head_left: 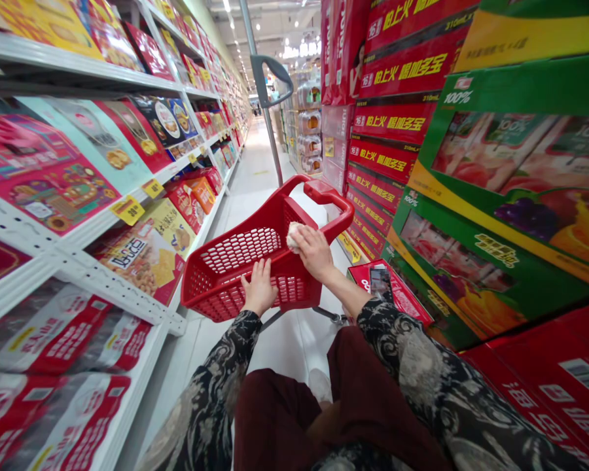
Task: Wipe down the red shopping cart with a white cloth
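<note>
A red plastic shopping cart (235, 278) with lattice walls stands in front of me, its handle end to the right. My left hand (261, 288) lies on the near rim of the basket, fingers stretched over the edge. My right hand (314, 252) presses a crumpled white cloth (293, 238) against the cart near the handle end. Parts of the cloth are hidden under the fingers. Inside the basket I see only red plastic.
Shelves (171, 173) of boxed snacks line the left. Stacked green juice cartons (451, 216) and red drink cases (383, 154) rise on the right. Behind the cart stands a grey pole (269, 131) with a handle. A phone (381, 284) lies on a red box (407, 301).
</note>
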A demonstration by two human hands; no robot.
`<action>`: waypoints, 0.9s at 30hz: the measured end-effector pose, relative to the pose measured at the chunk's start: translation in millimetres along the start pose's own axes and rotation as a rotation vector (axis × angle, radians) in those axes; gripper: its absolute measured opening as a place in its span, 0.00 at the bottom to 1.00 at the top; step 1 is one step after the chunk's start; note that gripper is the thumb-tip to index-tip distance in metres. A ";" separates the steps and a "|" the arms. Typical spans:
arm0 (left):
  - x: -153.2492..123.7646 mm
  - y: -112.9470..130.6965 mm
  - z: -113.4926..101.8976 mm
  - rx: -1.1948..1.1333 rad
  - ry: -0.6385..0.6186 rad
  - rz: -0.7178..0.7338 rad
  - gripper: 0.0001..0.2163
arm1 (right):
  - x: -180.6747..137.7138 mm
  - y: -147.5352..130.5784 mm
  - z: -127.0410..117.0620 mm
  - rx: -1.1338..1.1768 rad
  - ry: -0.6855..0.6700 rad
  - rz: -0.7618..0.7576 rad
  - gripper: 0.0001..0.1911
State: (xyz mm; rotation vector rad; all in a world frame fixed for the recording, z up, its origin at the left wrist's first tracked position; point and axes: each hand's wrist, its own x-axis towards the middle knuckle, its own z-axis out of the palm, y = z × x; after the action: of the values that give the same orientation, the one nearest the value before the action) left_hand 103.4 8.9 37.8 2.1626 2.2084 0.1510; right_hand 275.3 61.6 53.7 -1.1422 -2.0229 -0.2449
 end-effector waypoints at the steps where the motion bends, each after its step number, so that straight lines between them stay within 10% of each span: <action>1: -0.5 0.0 -0.3 -0.003 -0.001 0.002 0.34 | 1.0 3.8 -3.6 -0.010 0.021 0.052 0.21; 10: 0.2 3.0 -0.5 -0.030 -0.020 -0.013 0.34 | 19.6 32.3 -37.4 -0.038 0.286 0.260 0.10; 19: 5.0 10.3 -7.4 -0.099 -0.032 -0.049 0.31 | -9.9 11.8 -8.3 0.070 -0.038 -0.035 0.14; 27: 15.2 5.7 -18.5 -0.287 0.043 -0.040 0.26 | 4.2 -2.4 -1.9 0.081 -0.087 0.009 0.13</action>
State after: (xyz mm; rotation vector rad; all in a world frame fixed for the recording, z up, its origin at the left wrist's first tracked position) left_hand 106.8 23.6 57.3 1.9782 2.0981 0.4845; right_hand 273.2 62.0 58.4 -1.1276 -2.0837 -0.1091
